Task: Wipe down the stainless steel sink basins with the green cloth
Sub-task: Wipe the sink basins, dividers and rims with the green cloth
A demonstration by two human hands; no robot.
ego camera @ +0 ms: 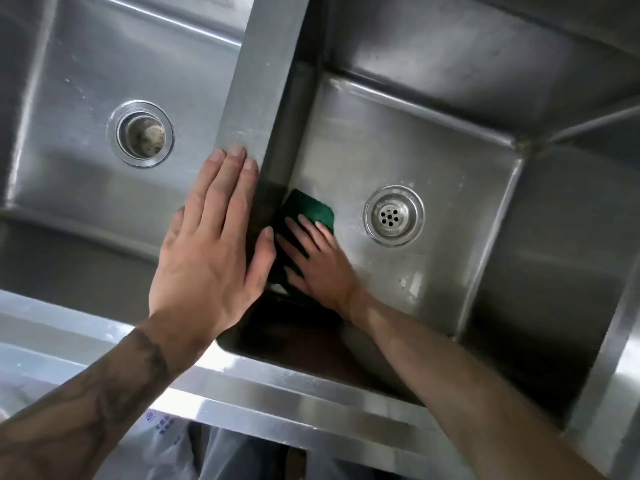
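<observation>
Divider (256,81) under flat left hand (211,251), partly hiding green cloth (308,211); drain (394,215) near.

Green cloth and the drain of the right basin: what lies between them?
Only bare steel floor of the right basin, between green cloth and drain; the head view shows it.

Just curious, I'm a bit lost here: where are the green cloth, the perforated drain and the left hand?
green cloth (311,206): head view, its uncovered far corner.
perforated drain (393,215): head view, its holed centre.
left hand (211,247): head view, the back of the hand.
</observation>
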